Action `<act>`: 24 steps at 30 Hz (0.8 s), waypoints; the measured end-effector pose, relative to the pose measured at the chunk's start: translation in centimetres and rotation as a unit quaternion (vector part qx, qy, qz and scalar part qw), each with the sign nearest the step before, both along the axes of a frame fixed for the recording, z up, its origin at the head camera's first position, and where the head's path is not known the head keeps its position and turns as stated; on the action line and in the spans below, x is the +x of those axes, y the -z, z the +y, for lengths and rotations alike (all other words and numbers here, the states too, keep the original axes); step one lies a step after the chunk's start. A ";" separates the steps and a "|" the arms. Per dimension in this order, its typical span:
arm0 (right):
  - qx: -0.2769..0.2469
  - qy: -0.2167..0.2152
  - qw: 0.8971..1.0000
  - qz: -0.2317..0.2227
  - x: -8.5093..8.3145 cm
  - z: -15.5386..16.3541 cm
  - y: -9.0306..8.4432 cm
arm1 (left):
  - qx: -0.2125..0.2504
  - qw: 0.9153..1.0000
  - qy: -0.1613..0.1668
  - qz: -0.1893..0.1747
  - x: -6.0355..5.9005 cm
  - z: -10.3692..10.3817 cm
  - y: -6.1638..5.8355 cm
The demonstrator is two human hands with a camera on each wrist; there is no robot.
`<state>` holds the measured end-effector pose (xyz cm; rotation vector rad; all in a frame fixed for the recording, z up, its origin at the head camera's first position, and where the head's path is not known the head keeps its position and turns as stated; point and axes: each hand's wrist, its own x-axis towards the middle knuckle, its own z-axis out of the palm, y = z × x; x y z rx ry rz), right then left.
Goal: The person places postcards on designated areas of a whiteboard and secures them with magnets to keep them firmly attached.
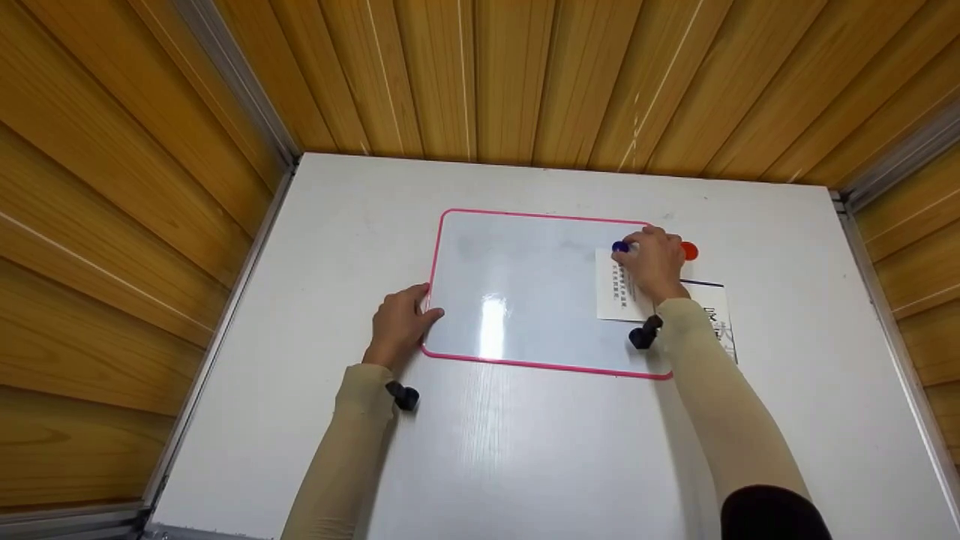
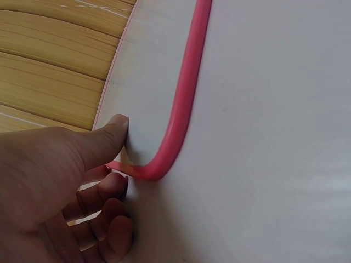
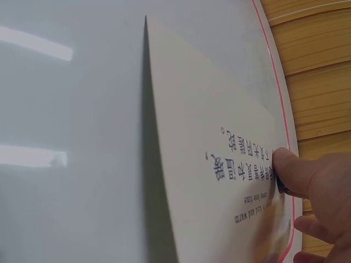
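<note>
A whiteboard [image 1: 517, 292] with a pink frame lies on the white table. My left hand [image 1: 397, 324] grips its left edge near the lower corner, the thumb on top of the pink rim [image 2: 178, 115] in the left wrist view. Over the board's upper right, my right hand [image 1: 654, 262] pinches a round blue magnet [image 1: 619, 246] at the top edge of a white printed card [image 1: 611, 296]. In the right wrist view the card [image 3: 186, 164] bears dark characters, and its near edge stands off the board. The thumb covers most of the magnet [image 3: 281, 186] there.
Just right of the right hand shows a round red magnet [image 1: 690, 250], partly hidden. A second printed card [image 1: 716, 300] lies beyond the board's right side, partly under the right forearm. Wood-patterned walls [image 1: 502, 82] enclose the white table [image 1: 360, 202] at the back and both sides.
</note>
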<state>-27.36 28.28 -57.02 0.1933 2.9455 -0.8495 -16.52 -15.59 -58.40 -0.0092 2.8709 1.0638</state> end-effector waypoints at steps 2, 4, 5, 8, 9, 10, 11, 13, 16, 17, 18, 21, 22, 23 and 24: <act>0.002 0.000 1.000 -0.002 0.0 0.0 0.0 | 0.001 1.000 0.002 -0.001 0.0 0.0 0.0; 0.003 -0.001 1.000 -0.002 0.0 0.1 0.0 | 0.002 1.000 0.002 -0.002 -0.1 0.0 0.0; 0.003 -0.001 1.000 -0.003 0.0 0.1 0.0 | 0.003 1.000 0.003 -0.004 -0.1 0.0 0.0; 0.001 0.001 1.000 -0.006 0.1 0.2 0.0 | 0.006 1.000 0.001 -0.006 -0.1 0.0 0.0; 0.000 0.002 1.000 -0.006 0.0 0.2 0.0 | 0.007 1.000 0.001 -0.007 -0.1 0.1 0.0; 0.000 0.002 1.000 -0.006 0.1 0.2 -0.1 | 0.008 1.000 0.001 -0.007 -0.1 0.1 0.0; 0.000 0.002 1.000 -0.007 0.1 0.2 -0.1 | 0.009 1.000 0.000 -0.008 -0.1 0.1 0.0; 0.004 0.001 1.000 -0.006 0.0 0.3 -0.1 | 0.013 1.000 0.002 -0.007 -0.1 0.1 0.0; 0.009 -0.003 1.000 -0.003 0.1 0.4 -0.1 | 0.015 1.000 0.003 -0.008 -0.1 0.1 0.0; 0.011 -0.004 1.000 -0.003 0.1 0.4 -0.1 | 0.014 1.000 0.003 -0.008 -0.1 0.1 0.0; 0.012 -0.006 1.000 -0.003 0.2 0.4 -0.2 | 0.013 1.000 0.004 -0.007 -0.1 0.1 0.1; 0.014 -0.010 1.000 0.004 0.4 0.5 -0.3 | 0.013 1.000 0.004 0.000 -0.1 0.1 0.1; 0.014 -0.011 1.000 0.007 0.5 0.6 -0.4 | 0.012 1.000 0.004 0.004 0.0 0.1 0.1; 0.012 -0.011 1.000 0.010 0.6 0.6 -0.5 | 0.013 1.000 0.004 0.006 0.0 0.1 0.1; 0.009 -0.012 1.000 0.014 0.7 0.6 -0.6 | 0.014 1.000 0.005 0.008 0.0 0.1 0.1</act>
